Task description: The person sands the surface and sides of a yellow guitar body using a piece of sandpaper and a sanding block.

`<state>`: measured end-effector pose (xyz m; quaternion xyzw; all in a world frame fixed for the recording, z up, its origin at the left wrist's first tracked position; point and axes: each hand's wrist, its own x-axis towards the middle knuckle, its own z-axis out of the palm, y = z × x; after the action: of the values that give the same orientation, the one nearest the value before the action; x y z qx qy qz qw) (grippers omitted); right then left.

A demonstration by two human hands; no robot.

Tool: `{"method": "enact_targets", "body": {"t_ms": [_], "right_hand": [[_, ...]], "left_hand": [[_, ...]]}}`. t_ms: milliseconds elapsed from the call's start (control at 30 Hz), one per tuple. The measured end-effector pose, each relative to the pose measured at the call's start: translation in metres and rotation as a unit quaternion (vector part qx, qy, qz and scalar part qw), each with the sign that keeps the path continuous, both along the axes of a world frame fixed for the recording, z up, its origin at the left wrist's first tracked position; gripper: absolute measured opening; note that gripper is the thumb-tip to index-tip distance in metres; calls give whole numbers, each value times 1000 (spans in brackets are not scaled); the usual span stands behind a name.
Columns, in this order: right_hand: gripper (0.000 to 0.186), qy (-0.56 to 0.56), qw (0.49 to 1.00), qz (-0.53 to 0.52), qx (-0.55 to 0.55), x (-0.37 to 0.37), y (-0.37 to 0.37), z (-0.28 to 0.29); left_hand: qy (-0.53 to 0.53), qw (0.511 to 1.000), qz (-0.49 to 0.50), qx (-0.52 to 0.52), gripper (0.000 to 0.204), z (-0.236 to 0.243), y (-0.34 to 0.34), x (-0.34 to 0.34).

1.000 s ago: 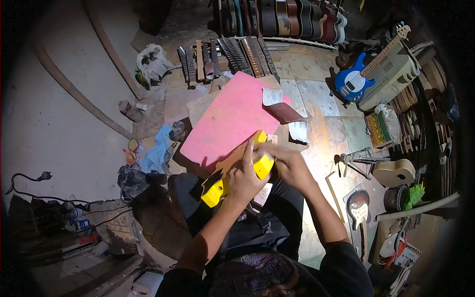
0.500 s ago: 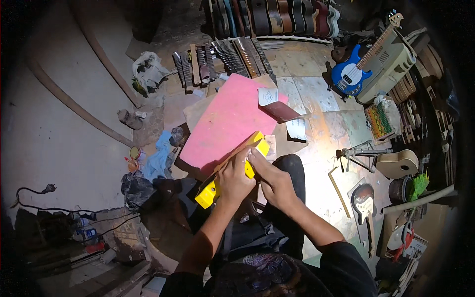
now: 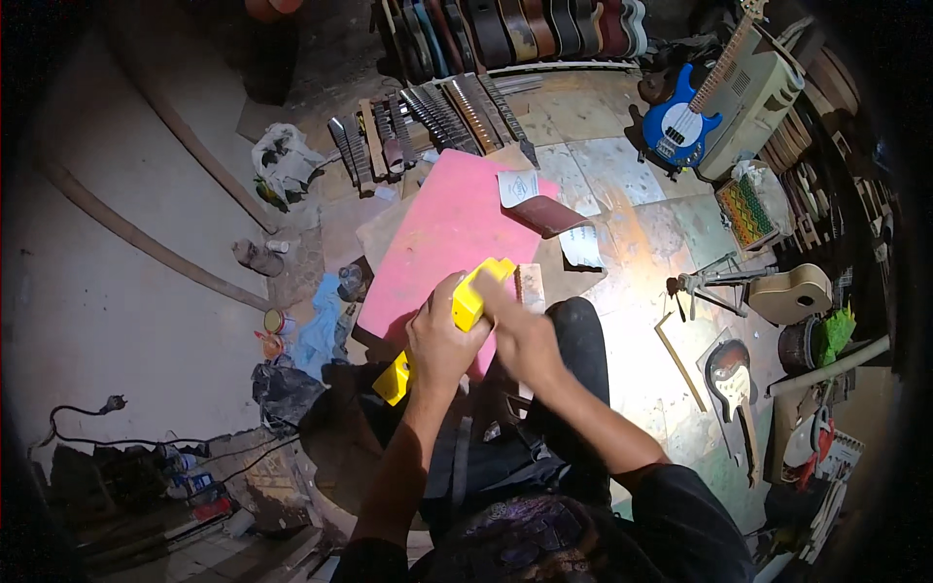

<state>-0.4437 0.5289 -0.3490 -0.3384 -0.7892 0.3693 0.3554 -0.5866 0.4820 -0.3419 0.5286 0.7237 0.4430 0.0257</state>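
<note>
A long yellow-edged piece (image 3: 469, 303) is held at a slant above my lap, its lower end showing past my left wrist. I cannot make out its exact kind, since my hands cover its middle. My left hand (image 3: 443, 338) is closed around it. At its upper end, the fingers of my right hand (image 3: 527, 342) are smeared by motion, so whether they hold anything is unclear. Beyond lies a pink sheet (image 3: 442, 219), with a curled sheet of sandpaper (image 3: 546, 216) on its right part. A small pale wooden block (image 3: 531, 284) sits near my right knee.
Rows of guitar necks (image 3: 428, 121) lie beyond the pink sheet, with guitar bodies (image 3: 525, 29) racked behind. A blue bass guitar (image 3: 685, 131) leans at the far right. A metal stand (image 3: 709, 282) and a sunburst guitar (image 3: 731, 379) are right; a blue cloth (image 3: 319, 325) lies left.
The yellow piece has turned in my hands, its upper end showing a broader yellow face. My left hand has shifted slightly left, and my right hand is moving along the upper end.
</note>
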Motion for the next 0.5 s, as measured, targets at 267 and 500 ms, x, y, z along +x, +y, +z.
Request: {"method": "enact_targets", "body": {"t_ms": [267,500], "right_hand": [[63,-8,1000,-1,-29,-1,10,1],[67,-32,994,-28,-105,1,26,-10]], "left_hand": [[0,1000,16,-1,59,-2,2,-3],[14,1000,11,6,58,0,2,1]]}}
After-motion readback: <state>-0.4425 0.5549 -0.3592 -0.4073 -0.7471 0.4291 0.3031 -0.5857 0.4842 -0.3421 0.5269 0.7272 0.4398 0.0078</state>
